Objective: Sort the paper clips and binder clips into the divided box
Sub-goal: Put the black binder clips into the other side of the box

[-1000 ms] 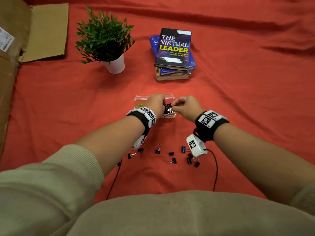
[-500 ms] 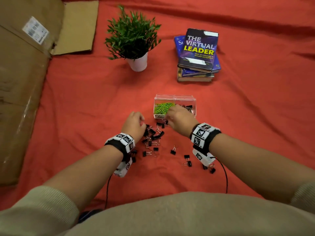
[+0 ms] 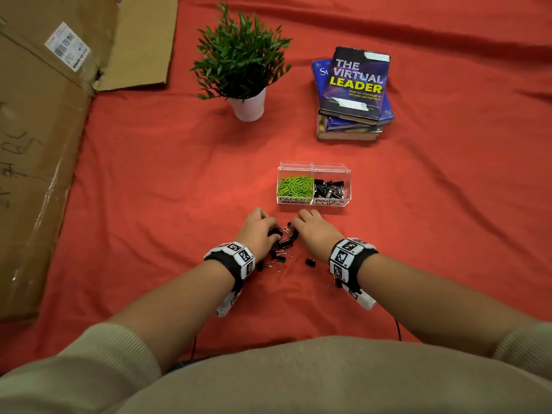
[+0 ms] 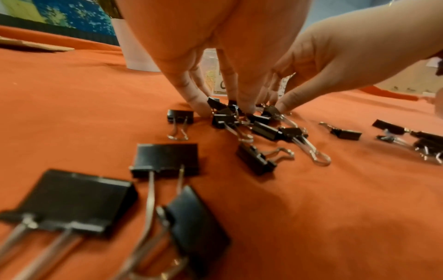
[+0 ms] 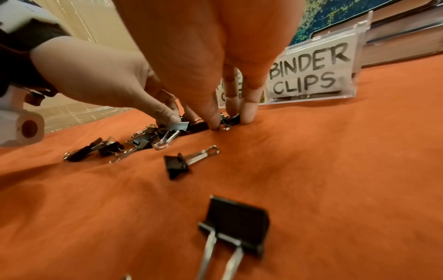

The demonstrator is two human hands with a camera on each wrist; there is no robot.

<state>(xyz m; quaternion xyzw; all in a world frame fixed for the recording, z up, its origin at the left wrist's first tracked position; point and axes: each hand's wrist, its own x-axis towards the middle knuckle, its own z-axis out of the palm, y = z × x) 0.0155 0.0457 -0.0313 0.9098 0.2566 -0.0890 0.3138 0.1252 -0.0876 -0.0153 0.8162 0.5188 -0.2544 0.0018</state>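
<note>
Both hands are down on the red cloth (image 3: pixel 149 174), working the same little heap of black binder clips (image 3: pixel 282 242) just in front of the clear box (image 3: pixel 313 168). The left hand (image 3: pixel 257 231) comes in from the left side of the heap, fingers (image 4: pixel 199 102) pointed down and curled in among the clips, thumb touching one; whether any clip is actually gripped, I cannot tell. The right hand (image 3: pixel 316 231) closes in from the right, its thumb and fingers (image 5: pixel 249 111) pinching a clip against the cloth at the far end of the heap. More clips lie scattered nearer the person, one lone clip (image 3: pixel 310 262) just beside the right wrist.

The box sits near the middle of the cloth, just beyond the fingertips and apart from them. Its left half, labelled for paper clips, holds green paper clips (image 3: pixel 294 186); its right half, labelled binder clips, holds black ones. Further back stand a potted plant (image 3: pixel 242 55) and a stack of books (image 3: pixel 354 94), with cardboard (image 3: pixel 44 144) along the left edge
</note>
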